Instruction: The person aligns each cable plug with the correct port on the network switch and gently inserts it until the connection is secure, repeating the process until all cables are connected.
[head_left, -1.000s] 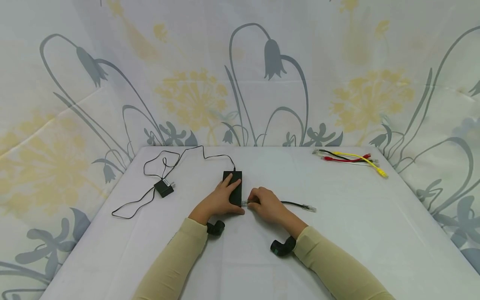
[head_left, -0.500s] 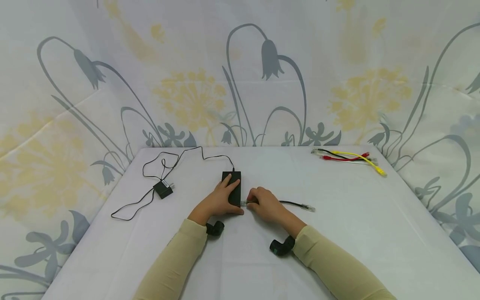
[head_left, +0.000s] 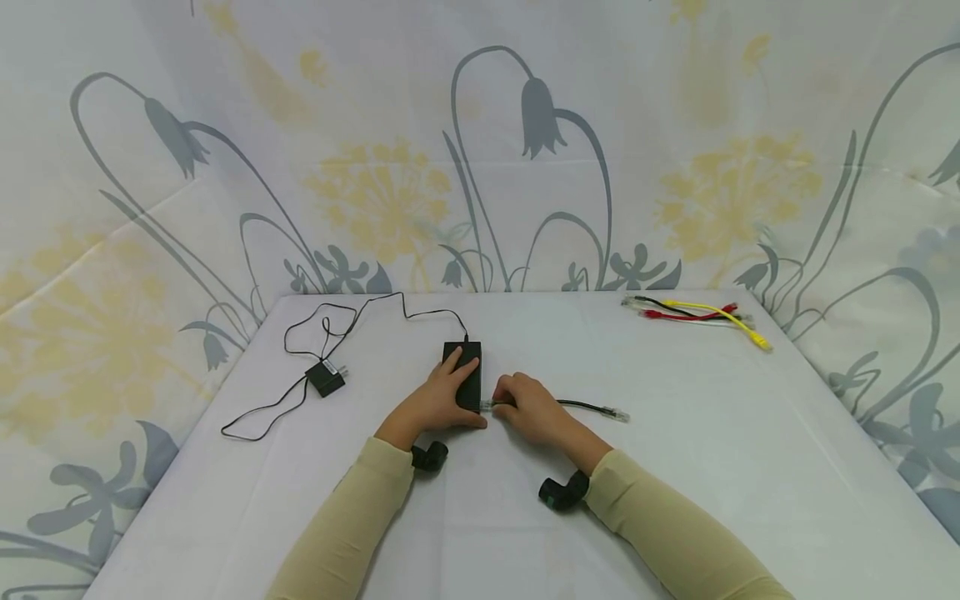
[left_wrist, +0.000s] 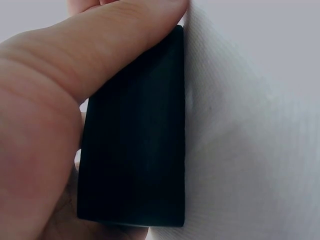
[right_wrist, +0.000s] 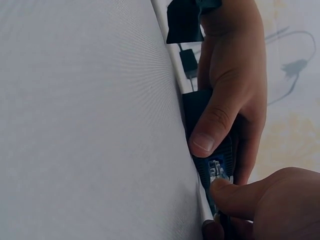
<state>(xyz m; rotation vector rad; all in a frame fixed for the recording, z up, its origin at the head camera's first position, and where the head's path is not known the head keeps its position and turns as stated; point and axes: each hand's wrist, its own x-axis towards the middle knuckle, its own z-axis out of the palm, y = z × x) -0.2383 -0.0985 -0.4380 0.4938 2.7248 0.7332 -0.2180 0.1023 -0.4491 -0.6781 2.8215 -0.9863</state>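
My left hand (head_left: 431,407) holds a small black network switch (head_left: 471,392) on the table, fingers spread over its top and thumb along its near end. In the left wrist view, the thumb lies across the switch's dark end face (left_wrist: 135,150). My right hand (head_left: 531,410) pinches a short black Ethernet cable (head_left: 581,404) just behind its clear plug (right_wrist: 215,170). That plug sits right at a port in the switch's right side, partly hidden by the right thumb (right_wrist: 230,195). The cable's other clear plug (head_left: 615,414) lies free to the right.
A thin black cord (head_left: 431,312) runs from the switch's far end to a power adapter (head_left: 325,378) at the left. Several Ethernet cables, among them a yellow cable (head_left: 720,312) and a red cable (head_left: 678,316), lie at the back right. A flowered curtain (head_left: 375,208) hangs behind.
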